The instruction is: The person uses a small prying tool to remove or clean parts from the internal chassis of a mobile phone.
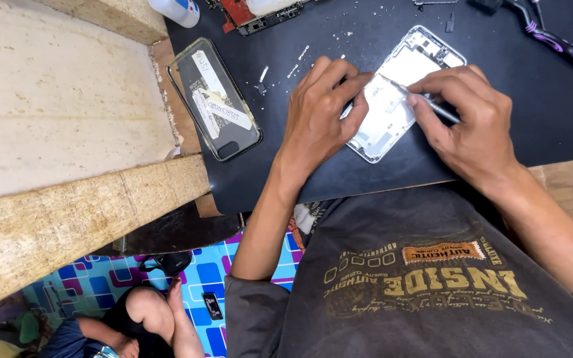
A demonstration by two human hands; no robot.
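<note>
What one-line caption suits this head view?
Left hand steadies an opened phone frame on a black mat while right hand works it with a thin tool.

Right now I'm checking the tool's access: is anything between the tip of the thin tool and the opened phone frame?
Nothing visible. The right hand holds the thin metal tool with its tip already on the white phone frame. The left hand presses on the frame's left edge, beside the tip, not across it.

One opened phone frame (392,99), one clear phone case (215,99) and one circuit board (250,14) are counted. Two hands and one purple-handled tool (568,48) are seen
</note>
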